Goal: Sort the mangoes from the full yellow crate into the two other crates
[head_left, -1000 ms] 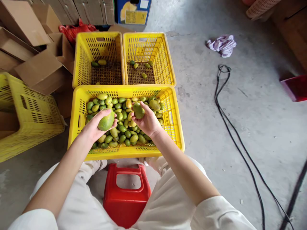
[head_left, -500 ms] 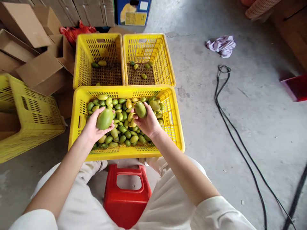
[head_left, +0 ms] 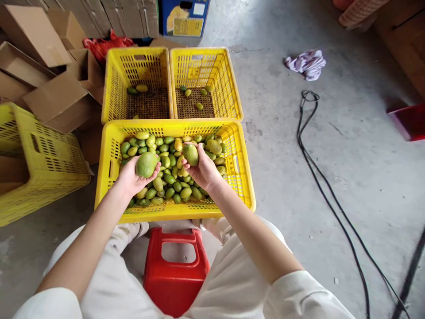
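My left hand (head_left: 132,178) cups a large green mango (head_left: 146,165), its fingers curled under and around the fruit. In my right hand (head_left: 206,170) a smaller green mango (head_left: 191,155) is gripped between thumb and fingers. Both hands are above the front yellow crate (head_left: 172,215), apart from each other. Many green and yellowish mangoes (head_left: 169,179) fill the bottom of that crate, partly hidden by my hands.
Behind stand a left yellow crate (head_left: 106,84) and a right yellow crate (head_left: 235,84), each holding a few mangoes. Cardboard boxes (head_left: 56,99) and another yellow crate (head_left: 56,155) lie left. A red stool (head_left: 175,283) is between my legs; black cable (head_left: 318,175) runs across the floor.
Both mangoes have turned slightly in my hands. The left one has shifted a little right and up, the right one a little left. The crates have not moved.
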{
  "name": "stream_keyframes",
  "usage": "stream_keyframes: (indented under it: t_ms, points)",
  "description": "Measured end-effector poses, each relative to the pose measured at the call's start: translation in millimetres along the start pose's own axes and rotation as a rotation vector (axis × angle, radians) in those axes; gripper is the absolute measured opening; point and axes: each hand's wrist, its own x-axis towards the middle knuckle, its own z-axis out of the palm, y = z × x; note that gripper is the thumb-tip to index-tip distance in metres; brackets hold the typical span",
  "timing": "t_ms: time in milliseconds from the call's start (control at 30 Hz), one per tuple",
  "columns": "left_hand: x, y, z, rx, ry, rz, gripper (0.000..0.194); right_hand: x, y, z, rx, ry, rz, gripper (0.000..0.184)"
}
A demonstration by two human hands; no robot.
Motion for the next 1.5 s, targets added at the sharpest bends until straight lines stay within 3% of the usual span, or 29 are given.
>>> stream_keyframes:
  t_ms: [300,500,667,867,1133,1400,1500]
  points:
    - [-4.9,1.7,3.4,0.008,-0.052,0.035,0.043,0.2,-2.0,0.2,0.037,-0.010,0.038,0.010]
    - [-1.7,-4.2,-1.0,0.070,-0.104,0.173,0.025,0.2,0.3,-1.5,-0.015,0.000,0.025,0.016]
    - [3.7,-10.6,-2.8,0.048,-0.126,0.188,0.024,4.6,1.6,-6.2,-0.058,-0.052,0.018,0.029]
    - [-0.9,-15.4,4.0,-0.010,-0.109,0.244,0.010,6.0,0.5,-6.6,0.015,-0.035,0.008,0.030]
    - [6.6,-12.7,1.5,-0.060,-0.131,0.264,0.030,1.8,-3.1,1.9,0.027,-0.016,0.003,0.024]
    - [5.2,-5.4,3.0,-0.019,-0.153,0.210,0.037,-0.8,-6.4,0.5,0.075,-0.030,0.059,0.024]
    - [11.4,-6.9,-2.3,0.028,-0.185,0.228,0.030,0.1,-5.3,-0.5,0.072,-0.027,0.052,0.021]
